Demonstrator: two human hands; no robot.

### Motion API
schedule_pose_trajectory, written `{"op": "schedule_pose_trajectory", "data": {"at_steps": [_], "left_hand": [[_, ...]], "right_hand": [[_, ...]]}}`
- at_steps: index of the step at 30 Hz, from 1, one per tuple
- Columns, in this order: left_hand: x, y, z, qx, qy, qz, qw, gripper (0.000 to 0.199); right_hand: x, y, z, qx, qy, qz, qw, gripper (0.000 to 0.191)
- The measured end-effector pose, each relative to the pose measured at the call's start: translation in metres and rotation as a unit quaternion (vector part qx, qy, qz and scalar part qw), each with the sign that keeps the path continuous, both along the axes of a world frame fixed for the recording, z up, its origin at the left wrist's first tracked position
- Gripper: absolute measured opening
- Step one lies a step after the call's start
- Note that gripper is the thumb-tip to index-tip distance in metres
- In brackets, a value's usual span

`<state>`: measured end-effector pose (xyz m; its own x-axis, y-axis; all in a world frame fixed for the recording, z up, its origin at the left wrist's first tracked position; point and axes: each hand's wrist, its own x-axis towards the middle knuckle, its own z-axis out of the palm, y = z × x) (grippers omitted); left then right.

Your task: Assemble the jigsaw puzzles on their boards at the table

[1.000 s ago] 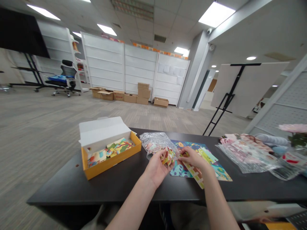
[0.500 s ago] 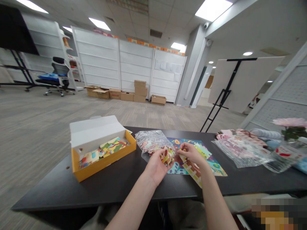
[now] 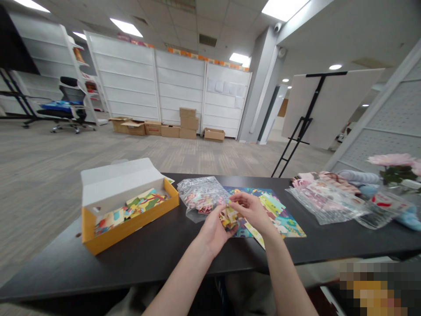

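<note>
A small bunch of colourful jigsaw pieces (image 3: pixel 229 218) was held over the edge of a printed puzzle board (image 3: pixel 291 227), pinched narrowly between the left hand (image 3: pixel 213 232) and the right hand (image 3: pixel 250 211), which were almost meeting. Just beside them, a clear plastic bag (image 3: pixel 201 193) with more pieces (image 3: pixel 202 204) was lying, and further left an open orange box (image 3: pixel 131 224) was placed on the tabletop (image 3: pixel 131 267). It was judged that the pieces could be dropped if the pinch was loosened, and could be mixed up if a wrist caught the thin plastic
</note>
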<state>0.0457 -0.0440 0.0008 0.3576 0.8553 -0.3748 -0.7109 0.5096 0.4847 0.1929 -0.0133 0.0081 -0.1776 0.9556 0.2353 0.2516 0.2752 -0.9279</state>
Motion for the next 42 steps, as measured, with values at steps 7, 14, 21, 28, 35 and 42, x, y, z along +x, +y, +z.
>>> {"op": "schedule_pose_trajectory", "data": {"at_steps": [7, 14, 21, 28, 35, 42], "left_hand": [[0.0, 0.001, 0.0, -0.04, -0.016, 0.006, 0.999, 0.012], [-0.005, 0.003, 0.0, -0.038, -0.009, 0.024, 0.999, 0.007], [-0.004, 0.002, -0.004, -0.039, -0.002, 0.016, 0.999, 0.006], [-0.004, 0.002, -0.007, -0.034, -0.006, 0.011, 0.999, 0.006], [-0.006, 0.0, -0.006, -0.033, -0.003, 0.013, 0.999, 0.003], [-0.012, -0.003, -0.008, -0.041, -0.008, 0.0, 0.999, 0.004]], "right_hand": [[0.037, -0.009, 0.009, 0.04, -0.043, -0.074, 0.996, 0.039], [0.079, -0.018, -0.011, -0.043, -0.361, -0.031, 0.931, 0.038], [0.074, -0.016, -0.016, -0.086, -0.422, -0.053, 0.901, 0.064], [0.055, -0.013, -0.013, -0.059, -0.428, -0.073, 0.899, 0.057], [0.075, 0.003, -0.025, -0.006, -0.365, -0.114, 0.924, 0.032], [0.16, 0.033, -0.048, -0.086, -0.471, -0.34, 0.81, 0.056]]}}
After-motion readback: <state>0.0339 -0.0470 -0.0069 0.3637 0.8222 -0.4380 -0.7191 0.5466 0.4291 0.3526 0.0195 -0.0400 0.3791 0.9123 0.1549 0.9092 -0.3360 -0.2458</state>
